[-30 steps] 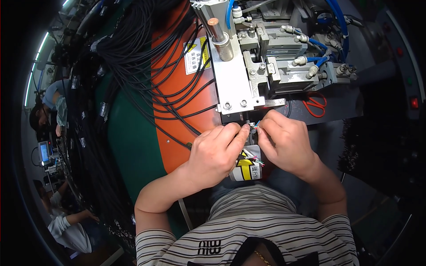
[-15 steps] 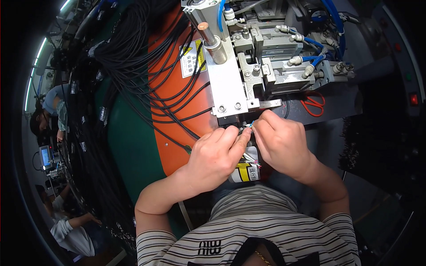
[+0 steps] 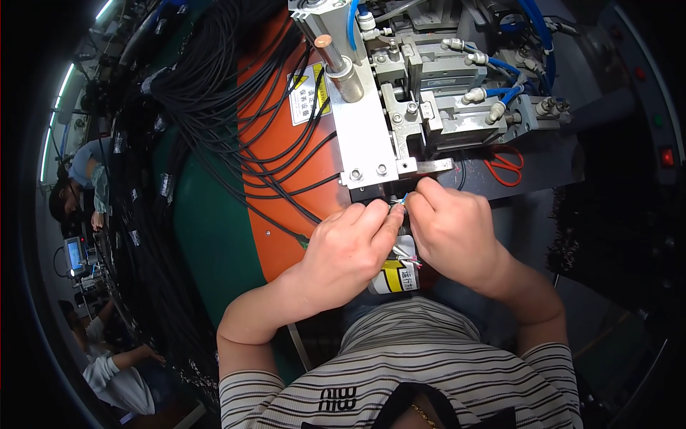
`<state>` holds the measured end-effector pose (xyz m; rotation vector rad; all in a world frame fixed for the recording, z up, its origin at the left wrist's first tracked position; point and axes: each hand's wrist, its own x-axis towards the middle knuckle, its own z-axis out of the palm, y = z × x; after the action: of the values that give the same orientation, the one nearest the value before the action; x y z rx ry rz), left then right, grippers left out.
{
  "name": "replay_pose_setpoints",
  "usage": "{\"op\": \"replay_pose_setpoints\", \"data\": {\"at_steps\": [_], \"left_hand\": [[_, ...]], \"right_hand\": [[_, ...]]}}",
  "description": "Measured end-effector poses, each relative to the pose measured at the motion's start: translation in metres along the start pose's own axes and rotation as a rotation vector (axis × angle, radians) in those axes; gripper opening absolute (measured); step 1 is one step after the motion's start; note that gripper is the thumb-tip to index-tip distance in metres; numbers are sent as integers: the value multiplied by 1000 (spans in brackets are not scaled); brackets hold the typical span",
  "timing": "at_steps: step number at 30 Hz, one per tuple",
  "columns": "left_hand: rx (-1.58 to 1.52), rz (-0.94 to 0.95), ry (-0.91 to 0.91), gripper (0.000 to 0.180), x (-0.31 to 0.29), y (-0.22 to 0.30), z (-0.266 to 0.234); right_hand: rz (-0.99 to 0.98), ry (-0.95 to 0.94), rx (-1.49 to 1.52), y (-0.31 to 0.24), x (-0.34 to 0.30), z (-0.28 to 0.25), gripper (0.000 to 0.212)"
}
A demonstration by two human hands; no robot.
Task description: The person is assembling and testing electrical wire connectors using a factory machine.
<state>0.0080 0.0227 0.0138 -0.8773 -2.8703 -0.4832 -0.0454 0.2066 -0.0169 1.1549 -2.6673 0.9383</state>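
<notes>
Both hands meet at the front edge of the metal press fixture. My left hand is closed, thumb and index finger pinching the thin wires, which show blue and white at the fingertips. My right hand pinches the same small spot from the other side; its fingertips partly cover the wires. Below the fingers, several loose white wire ends with pinkish tips stick out over a yellow and white label. A black cable runs in toward my left hand from the left.
A bundle of black cables spreads over the orange and green table. Pneumatic cylinders with blue hoses stand behind the fixture. Red-handled scissors lie to the right. Other people work at the far left.
Both hands stay almost in place, with only slight finger movement at the wires. The pinch holds on both sides.
</notes>
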Motion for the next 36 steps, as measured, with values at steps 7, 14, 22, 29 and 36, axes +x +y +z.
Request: {"op": "replay_pose_setpoints", "data": {"at_steps": [7,14,22,29,36], "left_hand": [[53,15,-14,44,1,-3,2],[38,-4,7,43,1,-9,2],[44,-154,181,37,-28,-14,1],[-130,-209,207,28,-21,-14,8],[-449,-172,139,24,-8,-8,-2]], "right_hand": [[23,67,74,9,-5,10,8],[124,39,337,19,6,7,5],[186,143,340,20,-4,8,4],[137,-25,914,-8,-9,-4,18],[487,39,1253,-4,-18,17,13]]}}
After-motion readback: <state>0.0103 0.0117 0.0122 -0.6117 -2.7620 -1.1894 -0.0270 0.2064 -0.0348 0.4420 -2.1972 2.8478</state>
